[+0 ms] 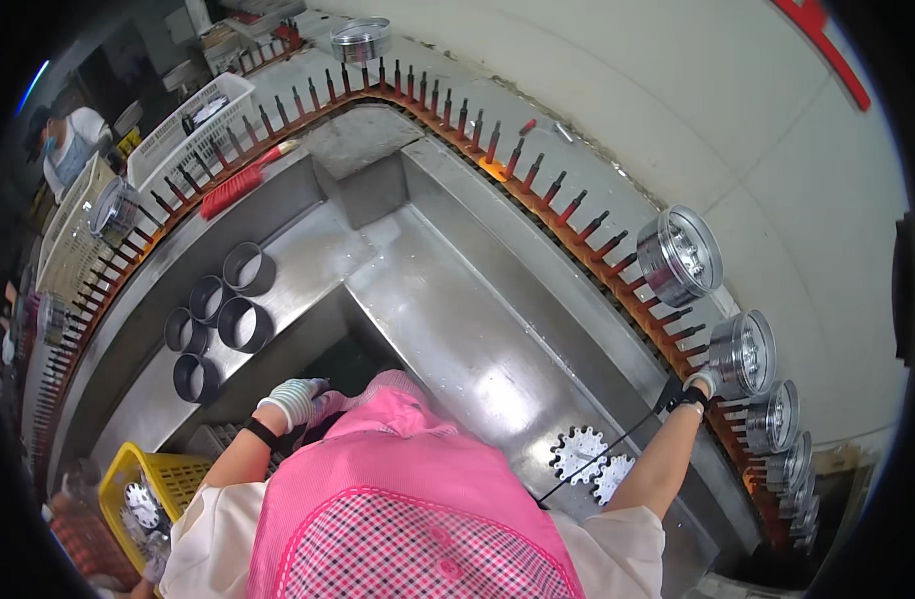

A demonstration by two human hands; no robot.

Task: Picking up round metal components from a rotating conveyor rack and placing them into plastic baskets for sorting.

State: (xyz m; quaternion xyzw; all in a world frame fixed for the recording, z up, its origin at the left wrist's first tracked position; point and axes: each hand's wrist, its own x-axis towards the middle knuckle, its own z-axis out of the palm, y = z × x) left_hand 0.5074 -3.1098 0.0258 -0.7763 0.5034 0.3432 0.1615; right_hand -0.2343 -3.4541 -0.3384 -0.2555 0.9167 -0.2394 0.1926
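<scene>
Chrome gleams on the drum [743, 351] at the right of the frame, where the worker's gloved right hand [707, 379] is against its lower left edge; from where I stand I cannot tell whether the fingers are closed on it. That drum sits along the line of pegs [517, 158], with others above and below it. Also gloved, the left hand [296, 401] is beside the pink apron [407, 459], left of centre, its grip hidden from me. Toothed discs [578, 454] lie on the steel counter [457, 319] at lower right, black rings [245, 324] at left. A yellow basket [183, 477] stands at lower left.
</scene>
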